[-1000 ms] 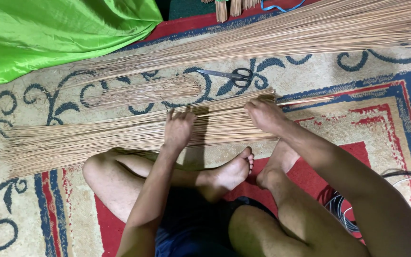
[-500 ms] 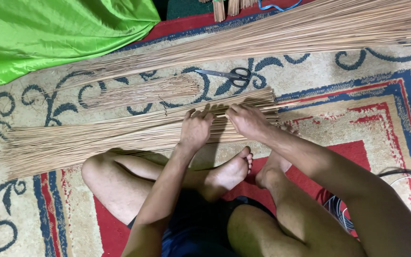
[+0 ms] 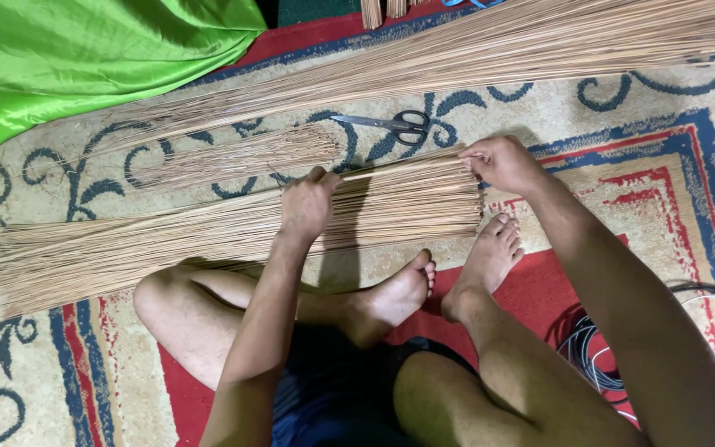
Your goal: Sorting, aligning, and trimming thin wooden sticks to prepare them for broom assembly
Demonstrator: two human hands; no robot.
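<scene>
A flat bundle of thin tan palm-leaf sticks (image 3: 167, 236) lies across the patterned carpet in front of my crossed legs. My left hand (image 3: 308, 205) rests on the bundle near its middle, fingers curled over a few sticks at the far edge. My right hand (image 3: 502, 163) is at the bundle's right, cut end, fingers pinched on the ends of a few sticks at the far edge. A smaller loose bunch of sticks (image 3: 242, 157) lies just beyond the bundle.
Black-handled scissors (image 3: 386, 124) lie on the carpet beyond my hands. A long, larger pile of sticks (image 3: 498, 50) runs across the top. Green shiny cloth (image 3: 84, 58) covers the top left. Dark cables (image 3: 597, 364) lie by my right knee.
My right hand moved right and away, from the bundle's middle to its far right end. My left hand shifted slightly left and curled onto the far-edge sticks.
</scene>
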